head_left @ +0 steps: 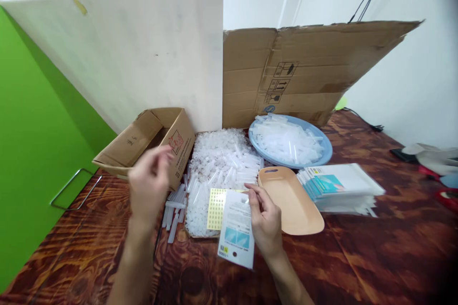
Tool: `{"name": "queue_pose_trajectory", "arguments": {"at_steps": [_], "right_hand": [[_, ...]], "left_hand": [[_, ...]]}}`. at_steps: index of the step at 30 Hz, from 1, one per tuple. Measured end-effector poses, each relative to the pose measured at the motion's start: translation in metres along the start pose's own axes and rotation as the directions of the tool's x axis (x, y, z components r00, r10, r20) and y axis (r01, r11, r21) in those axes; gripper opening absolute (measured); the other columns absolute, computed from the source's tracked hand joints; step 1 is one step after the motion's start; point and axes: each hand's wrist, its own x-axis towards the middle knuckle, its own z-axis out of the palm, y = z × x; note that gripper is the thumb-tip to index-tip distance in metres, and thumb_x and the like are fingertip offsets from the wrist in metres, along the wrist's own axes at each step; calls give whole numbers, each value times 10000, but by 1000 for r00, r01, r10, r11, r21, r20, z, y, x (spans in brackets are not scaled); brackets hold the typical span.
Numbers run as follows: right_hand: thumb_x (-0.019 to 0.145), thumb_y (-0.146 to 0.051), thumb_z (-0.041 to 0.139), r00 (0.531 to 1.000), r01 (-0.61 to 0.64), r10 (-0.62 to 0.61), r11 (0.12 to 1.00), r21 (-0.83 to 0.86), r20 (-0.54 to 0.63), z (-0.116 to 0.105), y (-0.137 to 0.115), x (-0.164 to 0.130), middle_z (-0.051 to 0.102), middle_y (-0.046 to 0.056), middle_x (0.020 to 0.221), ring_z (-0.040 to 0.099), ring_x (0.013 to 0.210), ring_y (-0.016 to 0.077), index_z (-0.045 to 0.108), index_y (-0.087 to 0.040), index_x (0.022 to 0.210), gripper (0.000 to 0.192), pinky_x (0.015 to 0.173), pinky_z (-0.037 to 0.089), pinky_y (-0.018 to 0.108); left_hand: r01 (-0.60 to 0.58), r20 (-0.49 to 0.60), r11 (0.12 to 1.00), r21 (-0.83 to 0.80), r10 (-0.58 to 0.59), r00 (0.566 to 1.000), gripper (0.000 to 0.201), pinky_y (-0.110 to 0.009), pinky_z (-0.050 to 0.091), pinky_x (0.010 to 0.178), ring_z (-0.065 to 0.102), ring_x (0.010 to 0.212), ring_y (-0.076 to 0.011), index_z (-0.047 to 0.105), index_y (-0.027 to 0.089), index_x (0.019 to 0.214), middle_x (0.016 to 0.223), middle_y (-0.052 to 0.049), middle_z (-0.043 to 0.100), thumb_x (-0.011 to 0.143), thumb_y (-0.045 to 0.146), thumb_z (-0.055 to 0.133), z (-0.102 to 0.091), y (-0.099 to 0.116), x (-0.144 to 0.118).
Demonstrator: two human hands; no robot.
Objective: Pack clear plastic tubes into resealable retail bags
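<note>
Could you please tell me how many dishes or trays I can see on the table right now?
2: a blue plate of clear tubes at the back, and a tan tray just in front, beside the right hand. Others may be hidden.

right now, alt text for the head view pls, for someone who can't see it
A person's right hand pinches a printed packet over a wooden table, while the left hand hovers blurred by a cardboard box. Behind lie a heap of clear tubes, a blue plate and a tan tray.

Left hand (148,186) raised — right hand (265,221) pinching
</note>
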Motion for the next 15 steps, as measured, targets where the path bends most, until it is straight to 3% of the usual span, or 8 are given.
{"name": "queue_pose_trajectory", "arguments": {"at_steps": [1,2,4,6,8,11,13,15], "right_hand": [[1011,-434,497,999,-6,6,1000,-6,-44,2,-3,0,737,106,1092,691,961,282,673,-212,1150,316,789,529,362],[1008,-440,503,998,-1,2,1000,1,-59,4,-5,0,730,110,1118,686,996,287,666,-213,1170,322,822,529,373],[1021,-451,472,999,25,-28,997,76,37,7,-10,-4,707,116,1188,666,1075,293,662,-223,1210,351,901,521,398],[1049,-450,391,972,32,-79,977,211,220,10,-14,-9,681,115,1254,634,1154,293,683,-233,1210,398,982,499,423],[1056,-430,385,941,2,-106,951,309,321,12,-14,-13,676,110,1254,614,1186,286,714,-235,1157,395,1025,481,429],[988,-379,583,969,-41,-42,945,324,244,11,-6,-12,679,86,1174,651,1061,249,692,-246,1153,238,933,533,378],[940,-344,669,983,-48,-11,947,318,181,9,1,-6,670,67,1135,662,927,207,669,-259,1189,264,806,562,319],[924,-320,691,979,-23,-46,944,330,197,6,6,0,682,48,1040,649,776,165,707,-251,1110,199,690,554,274]], "left_hand": [[-14,136,996,-93,26,990,253,-374,566,898,705,997,-234,665,225,1177,1105,-79,736,996,312,512,11,11,-30],[-24,299,985,-168,74,951,266,-388,557,933,689,1066,-251,659,235,1210,1170,-92,724,984,321,547,22,19,-59],[22,487,959,-283,124,864,568,-453,474,1077,547,1311,-313,486,223,1441,1432,-140,575,925,396,648,46,30,-106],[108,451,934,-341,62,891,742,-484,396,1142,435,1405,-341,362,198,1514,1534,-174,447,895,462,674,65,30,-132],[212,352,910,-356,-79,932,582,-453,415,1113,497,1351,-318,440,195,1441,1454,-167,527,947,459,599,75,22,-140],[324,291,867,-378,-220,931,305,-379,492,988,633,1141,-266,604,198,1215,1201,-122,678,1019,396,482,74,6,-134],[321,342,841,-436,-175,923,268,-358,509,948,651,1083,-253,644,201,1150,1131,-105,700,1025,368,476,71,-2,-129],[252,380,830,-498,-52,923,249,-359,506,963,644,1105,-247,662,217,1154,1139,-94,701,1027,326,477,71,-7,-125]]}}
